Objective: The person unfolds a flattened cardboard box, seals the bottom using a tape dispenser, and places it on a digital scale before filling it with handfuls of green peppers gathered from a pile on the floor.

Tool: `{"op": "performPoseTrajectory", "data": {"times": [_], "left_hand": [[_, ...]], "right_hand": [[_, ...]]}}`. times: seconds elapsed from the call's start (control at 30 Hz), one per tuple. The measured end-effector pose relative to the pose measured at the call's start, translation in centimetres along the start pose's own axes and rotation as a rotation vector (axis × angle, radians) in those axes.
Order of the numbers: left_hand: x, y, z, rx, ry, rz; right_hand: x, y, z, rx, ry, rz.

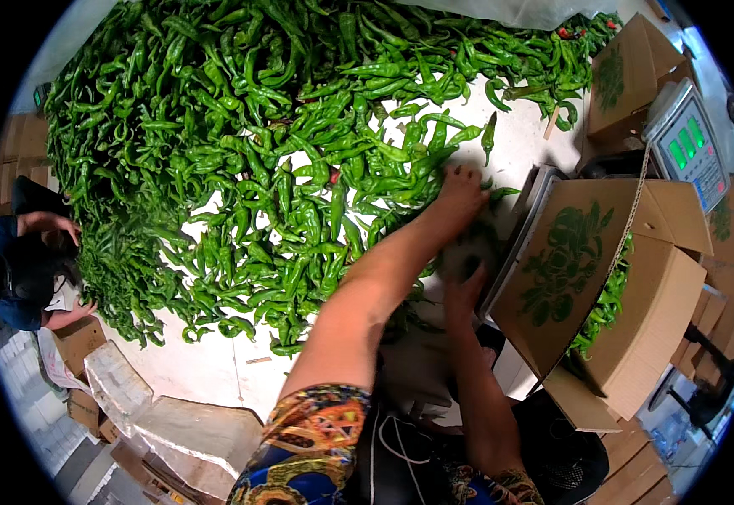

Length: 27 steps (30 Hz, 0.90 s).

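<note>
A wide heap of long green peppers [215, 151] covers much of a white table [207, 370]. My left hand [465, 189] reaches over the right edge of the heap, its fingers curled downward among the peppers. A green pepper [504, 194] lies just right of that hand; what is under its fingers is hidden. Nearer to me, my right hand [465, 289] is in shadow beside the scale, and its fingers do not show clearly. Immediately right of it, an open cardboard box [560, 269] with a green printed pattern sits tilted on the weighing scale [514, 240], with green peppers [606, 311] inside.
A lit scale display [686, 147] stands behind the open box. Another cardboard box [628, 80] is at the far right. Across the table at the left, another person [26, 261] has both hands at the heap. Wrapped pale blocks [190, 438] lie at the near left.
</note>
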<state>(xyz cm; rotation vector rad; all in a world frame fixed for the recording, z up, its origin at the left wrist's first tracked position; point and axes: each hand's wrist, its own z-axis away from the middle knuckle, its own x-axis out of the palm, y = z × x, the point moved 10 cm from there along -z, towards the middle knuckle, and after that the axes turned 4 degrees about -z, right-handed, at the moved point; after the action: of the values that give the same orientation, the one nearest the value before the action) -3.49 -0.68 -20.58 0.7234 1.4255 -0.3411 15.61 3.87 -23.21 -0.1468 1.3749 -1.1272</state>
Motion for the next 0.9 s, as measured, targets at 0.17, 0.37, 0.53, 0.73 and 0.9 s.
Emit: {"op": "performPoseTrajectory", "data": {"times": [0.17, 0.37, 0.53, 0.73, 0.9], "left_hand": [[-1.8, 1.0, 11.1, -0.005, -0.487, -0.046], [-11.2, -9.4, 14.5, -0.259, -0.112, 0.938], [-14.7, -26.3, 16.0, -0.687, 0.444, -0.044], [-10.5, -24.7, 16.1, -0.689, 0.182, 0.07], [-14.6, -18.4, 21.0, -0.641, 0.452, 0.523]], "right_hand": [[2.9, -4.3, -1.4, -0.046, -0.354, -0.324], [6.1, -0.4, 2.2, 0.01, -0.614, -0.467], [5.0, -3.2, 2.9, 0.038, -0.542, -0.205], [5.2, -0.7, 1.9, 0.083, -0.429, -0.458], [6.0, -0.7, 1.6, -0.005, -0.48, -0.37]]}}
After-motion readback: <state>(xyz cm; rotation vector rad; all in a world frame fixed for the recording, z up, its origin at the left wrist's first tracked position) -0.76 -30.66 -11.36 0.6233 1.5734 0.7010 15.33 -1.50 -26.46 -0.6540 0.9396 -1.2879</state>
